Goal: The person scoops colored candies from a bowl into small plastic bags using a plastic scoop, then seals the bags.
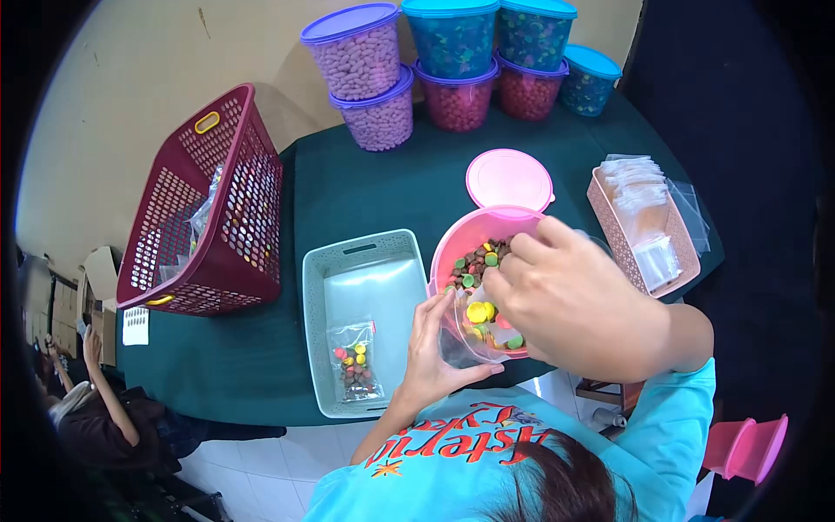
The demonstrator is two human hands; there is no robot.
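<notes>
My left hand (428, 355) is closed on the edge of a clear plastic bag (467, 339), held at the near side of a pink tub (444, 246). Yellow, red and green pieces (480, 311) show in or behind the clear plastic. Brown and coloured candy-like pieces (474, 265) lie inside the tub. Over the tub's right side, my right hand (552, 291) has its fingers curled together, and what they hold is hidden. Left of the tub, a pale blue tray (313, 304) holds one filled clear bag (355, 364).
A pink lid (509, 177) lies behind the tub. At right, a pink basket (611, 228) holds clear bags (633, 184). A maroon basket (252, 209) stands left. Lidded tubs (457, 100) are stacked at the back. Another person (109, 409) is at far left.
</notes>
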